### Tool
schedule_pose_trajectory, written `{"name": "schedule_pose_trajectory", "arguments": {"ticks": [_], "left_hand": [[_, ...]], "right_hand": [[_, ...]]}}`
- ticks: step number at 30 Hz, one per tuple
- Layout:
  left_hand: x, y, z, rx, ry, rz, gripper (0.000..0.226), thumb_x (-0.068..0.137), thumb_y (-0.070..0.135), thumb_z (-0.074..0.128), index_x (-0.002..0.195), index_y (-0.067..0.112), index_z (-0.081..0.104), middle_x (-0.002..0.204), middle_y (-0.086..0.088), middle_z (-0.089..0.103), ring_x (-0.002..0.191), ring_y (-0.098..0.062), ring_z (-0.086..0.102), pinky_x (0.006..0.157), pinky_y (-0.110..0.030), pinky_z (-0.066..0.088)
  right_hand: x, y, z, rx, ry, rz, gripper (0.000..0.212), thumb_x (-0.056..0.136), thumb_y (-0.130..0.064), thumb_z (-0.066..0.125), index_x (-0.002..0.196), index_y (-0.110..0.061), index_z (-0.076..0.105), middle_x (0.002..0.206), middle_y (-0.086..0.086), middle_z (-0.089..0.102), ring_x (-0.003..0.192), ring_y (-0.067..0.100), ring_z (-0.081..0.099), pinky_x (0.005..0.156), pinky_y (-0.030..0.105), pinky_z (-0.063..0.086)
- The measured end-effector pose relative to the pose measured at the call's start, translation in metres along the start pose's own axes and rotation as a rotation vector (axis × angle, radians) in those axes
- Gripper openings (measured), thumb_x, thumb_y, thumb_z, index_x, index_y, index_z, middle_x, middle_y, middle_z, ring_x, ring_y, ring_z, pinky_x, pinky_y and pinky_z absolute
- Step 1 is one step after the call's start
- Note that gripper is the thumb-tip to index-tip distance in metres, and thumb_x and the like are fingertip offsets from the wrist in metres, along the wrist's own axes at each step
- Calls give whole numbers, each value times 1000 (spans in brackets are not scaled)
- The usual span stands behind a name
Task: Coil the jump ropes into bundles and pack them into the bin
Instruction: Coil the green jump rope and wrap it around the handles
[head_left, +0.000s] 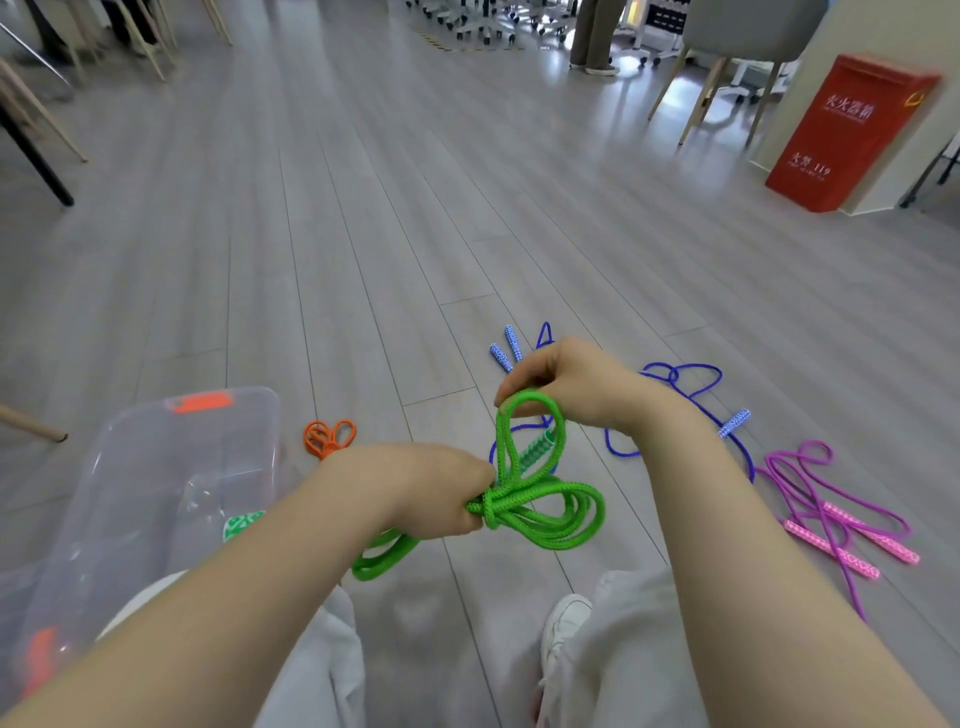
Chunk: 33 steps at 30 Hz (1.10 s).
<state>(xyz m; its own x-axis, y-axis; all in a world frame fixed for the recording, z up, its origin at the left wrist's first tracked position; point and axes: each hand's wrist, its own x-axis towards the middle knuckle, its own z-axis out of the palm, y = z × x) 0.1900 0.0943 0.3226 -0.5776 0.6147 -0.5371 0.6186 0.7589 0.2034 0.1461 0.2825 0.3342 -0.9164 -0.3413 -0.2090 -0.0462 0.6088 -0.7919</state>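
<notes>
In the head view, the green jump rope (524, 499) is held up above the floor (363, 234), just right of the clear plastic bin (156, 467). The left hand (431, 493) is closed in a fist round the gathered middle of the coils, where a turn of cord appears to wrap the bundle. The right hand (566, 379) pinches the top of one upright loop between fingertips and thumb, further from the bin than the left. A green patterned handle (535, 452) shows through that loop; a second green-and-white piece (241, 525) shows through the bin wall, and whether it is this rope's other handle I cannot tell.

The cord looks braided, light and limp — it will sag and spring open wherever it is not held, so the sound grip is at the wrapped waist, not on a loose loop. The handles are the only stiff parts and likely the heaviest; left dangling, they would tug the coils apart.

Beyond the bin lies a small orange rope bundle (330, 439). Far right of the bin — past the hands — a blue jump rope (680, 379) sprawls uncoiled with its patterned handles, and further right still a purple jump rope with pink handles (831, 519) lies loose. A red cabinet (847, 135) stands well beyond.
</notes>
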Motion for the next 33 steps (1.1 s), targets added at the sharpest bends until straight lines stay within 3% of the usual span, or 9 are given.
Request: {"name": "schedule_pose_trajectory", "arguments": {"ticks": [3, 7, 11, 14, 16, 19, 22, 27, 33], "left_hand": [[6, 1, 5, 21, -21, -15, 20, 99, 36, 46, 98, 16, 46, 77, 7, 47, 80, -21, 48, 70, -29, 37], [16, 3, 16, 47, -35, -45, 22, 98, 35, 46, 105, 14, 46, 103, -6, 57, 84, -25, 48, 70, -32, 37], [31, -9, 25, -36, -27, -73, 16, 98, 34, 47, 99, 18, 43, 112, -9, 60, 94, -29, 55, 73, -32, 40], [45, -15, 35, -84, 32, -146, 20, 99, 31, 46, 108, 13, 48, 117, -10, 59, 103, -31, 58, 80, -36, 44], [49, -17, 34, -115, 112, -236, 25, 100, 29, 43, 115, 9, 48, 119, -10, 58, 107, -31, 57, 82, -37, 44], [53, -36, 25, -202, 221, -301, 27, 100, 26, 38, 121, 13, 48, 116, -9, 60, 105, -31, 59, 82, -36, 47], [51, -54, 11, -381, 377, -255, 31, 87, 38, 33, 99, 28, 59, 98, -1, 67, 90, -25, 64, 79, -40, 54], [41, -73, -13, -593, 604, -359, 14, 80, 28, 56, 83, 14, 58, 77, -6, 62, 74, -20, 59, 53, -28, 38], [15, -66, -28, -718, 659, -237, 8, 86, 26, 57, 91, 22, 53, 83, -5, 57, 76, -15, 50, 61, -30, 37]], "right_hand": [[-3, -4, -1, -50, -44, 25, 10, 83, -12, 75, 90, -18, 79, 76, -9, 75, 75, -2, 68, 69, 12, 50], [-6, -3, -6, -189, -52, 105, 12, 84, -17, 69, 85, -26, 77, 76, -9, 74, 86, 13, 69, 89, 37, 55], [-2, -22, 16, -300, 53, 47, 17, 85, -14, 63, 90, -23, 77, 73, -13, 70, 71, 0, 64, 65, 11, 50], [1, -38, 38, -381, 62, -28, 27, 86, -7, 54, 98, -20, 76, 84, -11, 70, 70, 0, 57, 58, 9, 38], [0, -44, 41, -330, 33, -22, 30, 85, -6, 52, 97, -21, 76, 83, -12, 70, 63, -2, 54, 49, 4, 35], [-5, -46, 36, -137, 26, -1, 26, 86, -8, 56, 97, -21, 75, 79, -10, 73, 64, 0, 58, 58, 10, 44], [-12, -47, 34, 116, 12, 16, 22, 87, -5, 60, 106, -15, 68, 65, -5, 67, 54, 7, 58, 56, 20, 50], [-12, -52, 37, 421, -58, 112, 23, 88, -3, 62, 111, -3, 62, 99, 18, 73, 55, 11, 55, 49, 16, 46], [-5, -31, 31, 507, -298, 204, 19, 95, -14, 61, 108, -3, 66, 78, 8, 69, 50, 10, 49, 46, 19, 41]]}}
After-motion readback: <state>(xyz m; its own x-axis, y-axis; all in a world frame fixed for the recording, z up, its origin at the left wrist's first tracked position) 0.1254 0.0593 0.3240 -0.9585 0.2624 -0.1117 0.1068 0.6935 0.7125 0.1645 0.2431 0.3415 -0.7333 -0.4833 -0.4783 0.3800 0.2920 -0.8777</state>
